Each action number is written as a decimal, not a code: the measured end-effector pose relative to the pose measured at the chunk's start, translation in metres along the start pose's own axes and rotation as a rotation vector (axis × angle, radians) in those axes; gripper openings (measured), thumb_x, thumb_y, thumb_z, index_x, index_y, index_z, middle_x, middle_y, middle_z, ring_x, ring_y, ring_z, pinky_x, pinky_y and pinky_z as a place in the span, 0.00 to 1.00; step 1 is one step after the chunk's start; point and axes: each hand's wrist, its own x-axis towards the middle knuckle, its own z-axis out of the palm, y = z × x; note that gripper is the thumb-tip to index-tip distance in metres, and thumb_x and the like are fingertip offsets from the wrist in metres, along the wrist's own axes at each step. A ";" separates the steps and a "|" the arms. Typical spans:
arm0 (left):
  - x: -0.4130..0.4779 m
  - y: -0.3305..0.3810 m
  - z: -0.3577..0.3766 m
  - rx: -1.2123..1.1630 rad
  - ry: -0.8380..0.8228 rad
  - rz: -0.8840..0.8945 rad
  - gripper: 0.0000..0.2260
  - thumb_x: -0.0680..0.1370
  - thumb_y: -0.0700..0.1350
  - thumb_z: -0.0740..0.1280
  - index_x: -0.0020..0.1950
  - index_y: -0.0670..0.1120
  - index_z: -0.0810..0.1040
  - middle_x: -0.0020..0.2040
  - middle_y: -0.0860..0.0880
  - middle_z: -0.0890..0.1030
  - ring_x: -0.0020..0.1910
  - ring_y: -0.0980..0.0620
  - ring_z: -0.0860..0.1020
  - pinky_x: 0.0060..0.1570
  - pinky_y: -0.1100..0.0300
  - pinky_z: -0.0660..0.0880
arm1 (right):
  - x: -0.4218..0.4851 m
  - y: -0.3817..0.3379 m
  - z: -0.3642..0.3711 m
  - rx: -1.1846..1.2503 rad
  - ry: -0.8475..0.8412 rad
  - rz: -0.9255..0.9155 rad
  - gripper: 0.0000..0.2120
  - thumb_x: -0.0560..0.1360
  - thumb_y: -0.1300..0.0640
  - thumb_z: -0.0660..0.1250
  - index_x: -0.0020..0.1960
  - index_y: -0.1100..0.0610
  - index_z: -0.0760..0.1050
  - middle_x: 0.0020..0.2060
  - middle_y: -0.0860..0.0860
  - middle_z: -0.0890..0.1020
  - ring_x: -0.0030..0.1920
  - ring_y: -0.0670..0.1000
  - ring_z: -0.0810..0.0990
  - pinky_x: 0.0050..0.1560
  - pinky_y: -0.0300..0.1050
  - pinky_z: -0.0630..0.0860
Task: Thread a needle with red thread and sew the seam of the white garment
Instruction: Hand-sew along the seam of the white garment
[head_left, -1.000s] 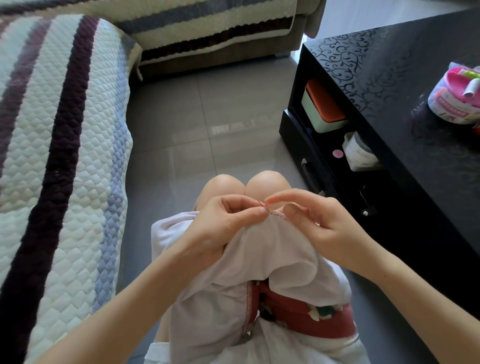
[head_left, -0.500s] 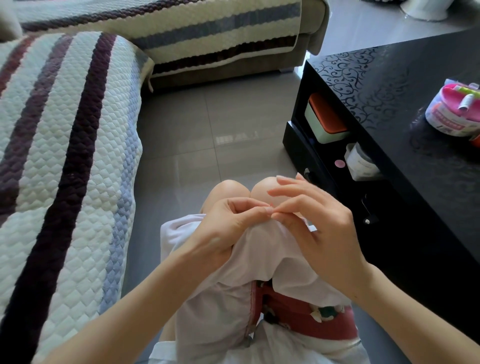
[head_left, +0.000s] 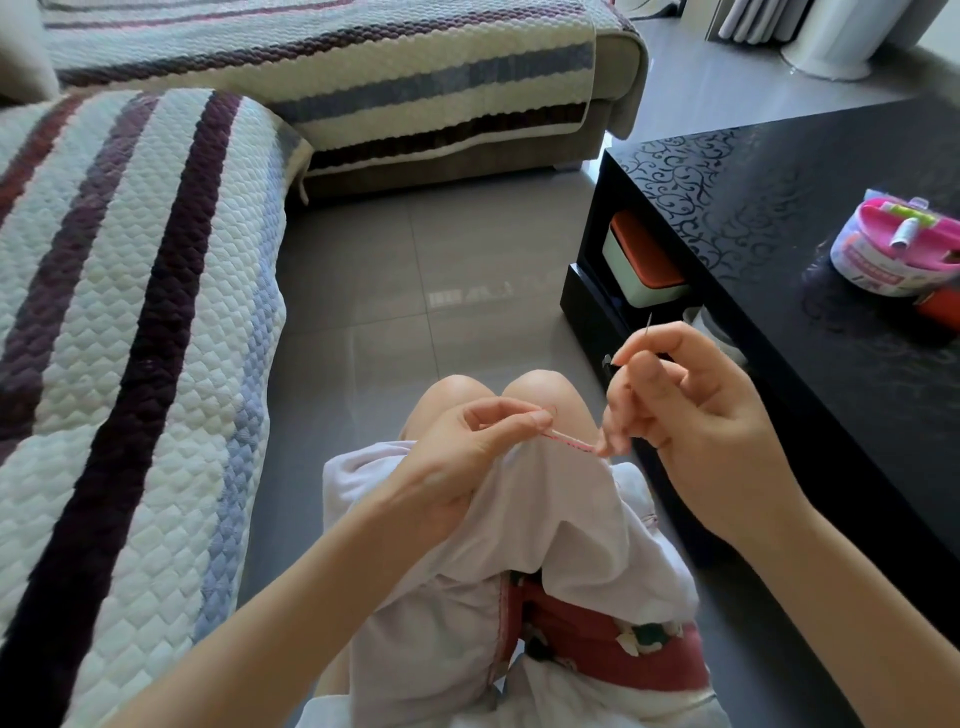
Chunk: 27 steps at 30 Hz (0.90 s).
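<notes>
- Fingers (head_left: 514, 420) of the left hand (head_left: 457, 457) are curled, and the soft white garment (head_left: 519, 530) is pinched at its seam (head_left: 556, 435), over the knees (head_left: 452, 389).
- Red thread (head_left: 579, 444) is stitched along that seam, which runs left to right.
- A thin metal needle (head_left: 648, 332) is pinched by the right hand (head_left: 701, 415), with its long axis near upright and its tip upward.
- On the glossy black table (head_left: 779, 171) a round pink sewing kit (head_left: 893, 249) is seen; its label is too blurred to be read.

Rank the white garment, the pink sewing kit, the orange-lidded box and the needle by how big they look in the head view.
1. white garment
2. pink sewing kit and orange-lidded box: these look about alike, and the box is partly hidden, so I leave them unranked
3. needle, by far the smallest
</notes>
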 end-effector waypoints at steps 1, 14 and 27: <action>0.000 0.005 -0.001 0.016 0.003 0.013 0.03 0.71 0.44 0.74 0.38 0.47 0.83 0.39 0.48 0.82 0.43 0.52 0.79 0.47 0.61 0.71 | 0.002 -0.001 -0.002 0.002 0.013 0.004 0.09 0.75 0.55 0.61 0.47 0.61 0.72 0.27 0.54 0.75 0.26 0.53 0.75 0.31 0.46 0.76; 0.002 0.090 -0.006 0.166 -0.315 0.222 0.09 0.71 0.43 0.65 0.31 0.49 0.80 0.30 0.54 0.71 0.31 0.56 0.69 0.35 0.64 0.65 | 0.022 0.014 -0.023 -0.312 0.060 0.009 0.10 0.81 0.63 0.56 0.49 0.54 0.75 0.28 0.48 0.64 0.28 0.44 0.62 0.30 0.34 0.61; 0.008 0.101 -0.005 0.308 -0.322 0.324 0.07 0.73 0.44 0.68 0.42 0.49 0.86 0.27 0.57 0.72 0.28 0.58 0.63 0.32 0.65 0.60 | 0.024 0.023 0.007 -0.211 -0.159 -0.039 0.05 0.75 0.65 0.60 0.48 0.57 0.73 0.30 0.49 0.75 0.33 0.47 0.74 0.40 0.37 0.72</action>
